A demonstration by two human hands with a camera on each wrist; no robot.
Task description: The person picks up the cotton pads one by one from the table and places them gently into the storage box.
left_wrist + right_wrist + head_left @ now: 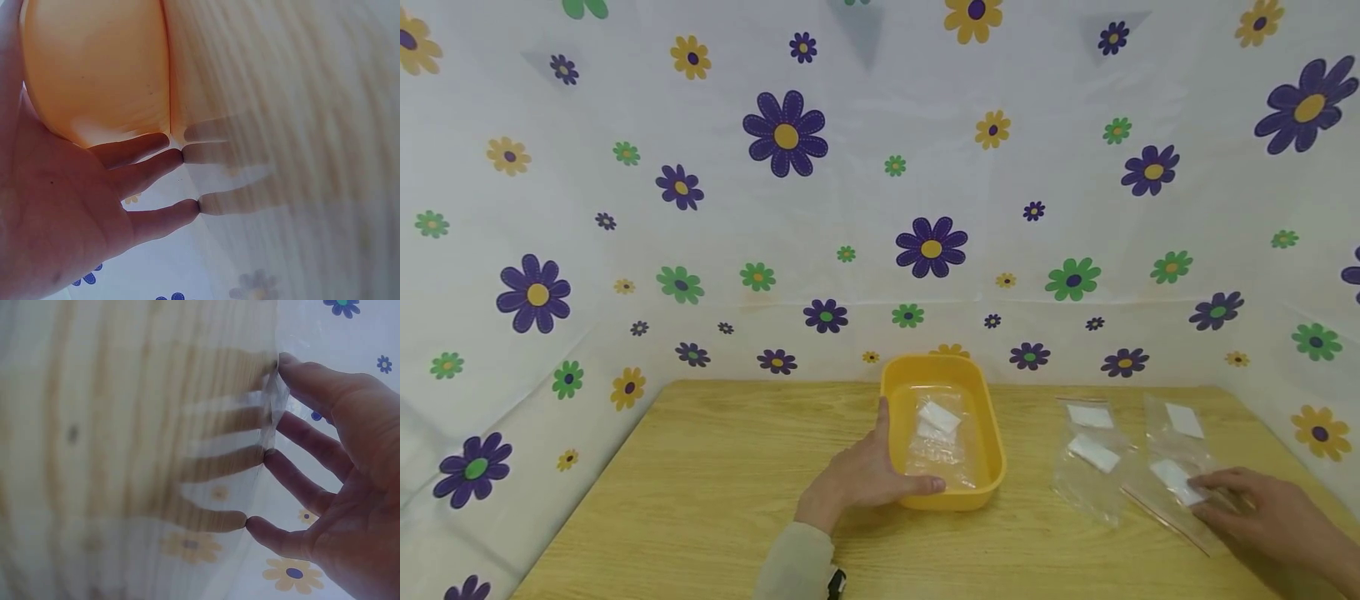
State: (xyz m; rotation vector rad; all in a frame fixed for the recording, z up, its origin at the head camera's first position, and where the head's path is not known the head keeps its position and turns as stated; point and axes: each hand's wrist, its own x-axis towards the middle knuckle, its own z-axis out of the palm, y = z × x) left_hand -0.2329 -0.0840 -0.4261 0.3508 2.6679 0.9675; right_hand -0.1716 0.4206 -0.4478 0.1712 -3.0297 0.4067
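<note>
A yellow tray [997, 450] stands on the table with clear plastic bags holding white packets [940, 417] inside. My left hand [868, 471] rests at its near left corner, thumb over the near rim and index finger along the left side. In the left wrist view, the other fingers reach down straight beside the tray wall [94, 62] to the tabletop. My right hand [1270, 508] touches a clear zip bag [1172, 521] with a white packet in it. In the right wrist view, its fingers are spread, fingertips at the plastic film [278, 394] and tabletop.
Beyond the right hand's bag lies another clear bag with a white packet [1184, 421]. Two more overlap to its left, with packets [1093, 452] inside. A flower-print sheet [850, 208] hangs behind and on both sides of the wooden table [700, 500].
</note>
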